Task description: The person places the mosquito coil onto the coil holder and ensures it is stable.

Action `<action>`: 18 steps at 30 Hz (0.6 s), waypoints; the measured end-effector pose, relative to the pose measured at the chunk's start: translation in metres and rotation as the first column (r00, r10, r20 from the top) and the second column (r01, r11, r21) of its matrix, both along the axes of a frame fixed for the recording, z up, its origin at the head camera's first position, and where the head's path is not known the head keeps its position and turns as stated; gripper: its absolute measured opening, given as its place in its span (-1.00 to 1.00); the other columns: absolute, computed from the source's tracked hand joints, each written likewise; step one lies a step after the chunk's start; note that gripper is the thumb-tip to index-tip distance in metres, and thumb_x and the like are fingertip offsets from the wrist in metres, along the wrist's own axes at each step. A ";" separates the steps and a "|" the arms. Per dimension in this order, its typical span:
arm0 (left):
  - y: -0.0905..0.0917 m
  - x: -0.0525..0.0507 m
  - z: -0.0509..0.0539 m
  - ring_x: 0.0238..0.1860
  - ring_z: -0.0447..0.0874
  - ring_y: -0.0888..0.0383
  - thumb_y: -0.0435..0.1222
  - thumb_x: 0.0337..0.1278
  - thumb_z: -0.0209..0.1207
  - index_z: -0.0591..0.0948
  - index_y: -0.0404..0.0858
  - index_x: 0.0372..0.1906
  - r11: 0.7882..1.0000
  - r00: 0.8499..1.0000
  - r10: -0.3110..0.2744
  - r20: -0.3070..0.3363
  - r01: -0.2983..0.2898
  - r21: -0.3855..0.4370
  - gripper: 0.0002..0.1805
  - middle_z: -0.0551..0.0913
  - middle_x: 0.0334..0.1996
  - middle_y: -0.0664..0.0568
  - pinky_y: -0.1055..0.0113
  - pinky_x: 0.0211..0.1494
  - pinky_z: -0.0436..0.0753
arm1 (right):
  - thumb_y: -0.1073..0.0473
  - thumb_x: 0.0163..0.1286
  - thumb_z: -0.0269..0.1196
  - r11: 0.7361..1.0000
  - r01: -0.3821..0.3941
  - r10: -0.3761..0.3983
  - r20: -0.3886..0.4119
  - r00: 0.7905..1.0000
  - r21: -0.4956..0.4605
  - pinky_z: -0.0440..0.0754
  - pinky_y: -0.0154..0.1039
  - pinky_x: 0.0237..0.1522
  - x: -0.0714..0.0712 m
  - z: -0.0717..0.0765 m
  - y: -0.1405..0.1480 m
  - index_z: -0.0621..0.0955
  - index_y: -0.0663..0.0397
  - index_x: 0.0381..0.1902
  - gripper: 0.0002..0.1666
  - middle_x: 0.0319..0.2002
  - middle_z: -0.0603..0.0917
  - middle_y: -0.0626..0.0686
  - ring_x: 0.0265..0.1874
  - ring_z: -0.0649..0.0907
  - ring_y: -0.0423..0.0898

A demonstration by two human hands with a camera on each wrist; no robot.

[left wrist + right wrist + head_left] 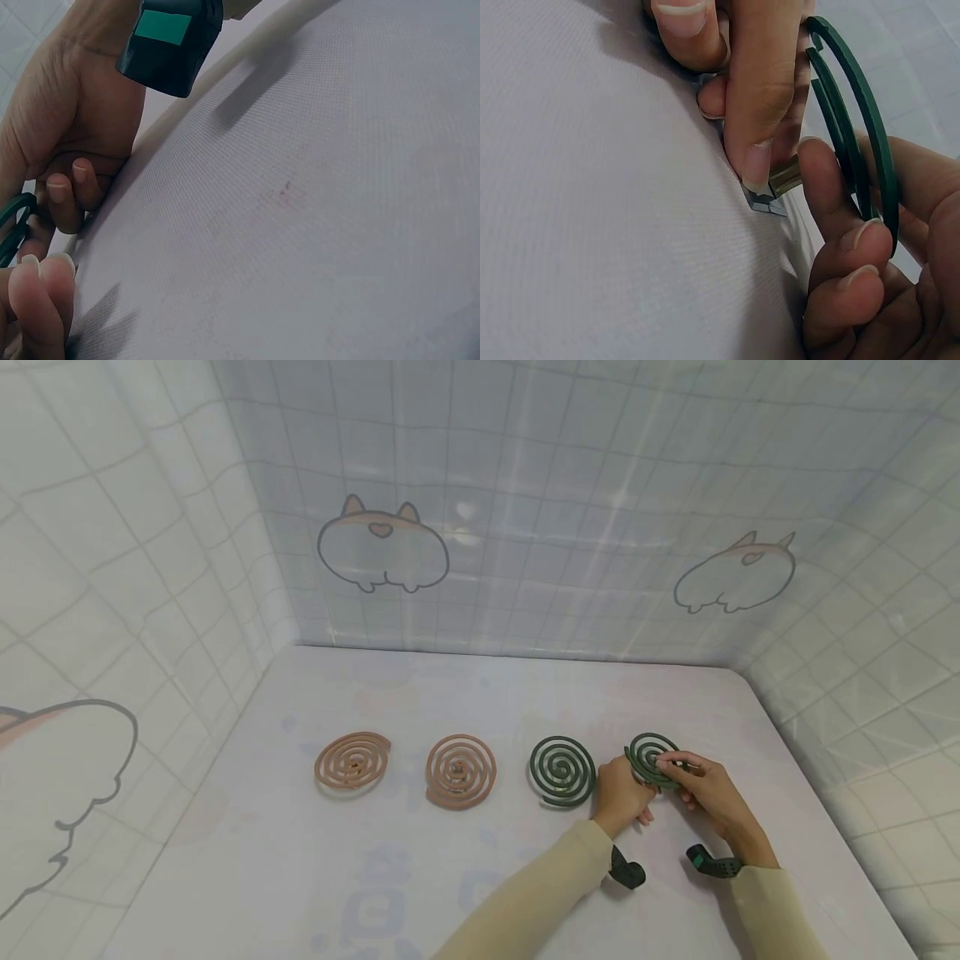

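A green mosquito coil [643,750], tilted, is in my right hand [712,789], with thumb and fingers pinching it near its middle. Under the coil, a small metal coil stand [786,178] shows in the right wrist view. My left hand [621,793] holds this stand low down, a fingertip on its flat base against the cloth. In the left wrist view, the coil's green edge [16,225] appears between the right hand [82,112] and my left fingertips [45,292]. The join between coil and stand is hidden by fingers.
Left of my hands lies another green coil [562,771]. Farther left are two brown coils, one round [461,772] and one tilted [352,762], with metal bits at their centres. Patterned cloth walls [525,527] enclose the white table [300,877] at the back and sides.
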State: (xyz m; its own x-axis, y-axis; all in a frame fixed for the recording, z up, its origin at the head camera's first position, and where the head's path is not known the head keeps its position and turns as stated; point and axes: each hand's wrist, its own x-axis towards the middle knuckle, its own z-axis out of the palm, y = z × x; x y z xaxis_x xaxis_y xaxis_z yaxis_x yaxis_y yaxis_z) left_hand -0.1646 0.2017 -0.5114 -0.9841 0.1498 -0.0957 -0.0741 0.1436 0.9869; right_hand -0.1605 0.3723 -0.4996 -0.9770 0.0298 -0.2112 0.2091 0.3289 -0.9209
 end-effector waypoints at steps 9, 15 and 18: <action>-0.001 0.000 -0.001 -0.97 0.43 0.24 -0.62 0.00 0.39 0.60 -0.22 -0.37 1.000 1.000 -0.002 0.010 0.001 0.015 -0.72 0.55 -0.89 -0.03 0.34 -0.88 0.47 | -0.05 0.37 0.43 1.000 0.011 -0.011 0.006 1.000 0.003 0.48 -0.31 -0.60 0.000 0.000 -0.002 0.69 0.09 0.07 -0.55 -0.50 0.52 -0.10 -0.62 0.42 -0.20; -0.003 0.001 0.000 -0.98 0.42 0.25 -0.61 0.01 0.38 0.61 -0.26 -0.36 1.000 1.000 -0.006 -0.010 0.006 0.019 -0.75 0.56 -0.88 -0.04 0.36 -0.88 0.46 | -0.09 0.38 0.42 0.999 0.019 -0.019 -0.004 1.000 0.026 0.49 -0.31 -0.60 0.001 -0.002 -0.002 0.68 0.09 0.11 -0.51 -0.49 0.49 -0.10 -0.62 0.41 -0.20; -0.003 0.002 0.001 -0.98 0.42 0.26 -0.61 0.02 0.38 0.61 -0.25 -0.38 1.000 1.000 -0.006 -0.017 0.006 0.014 -0.76 0.55 -0.89 -0.03 0.35 -0.89 0.46 | -0.08 0.38 0.41 0.999 0.021 -0.021 -0.009 1.000 0.032 0.49 -0.30 -0.59 0.002 -0.002 -0.002 0.69 0.09 0.11 -0.51 -0.49 0.49 -0.10 -0.61 0.42 -0.20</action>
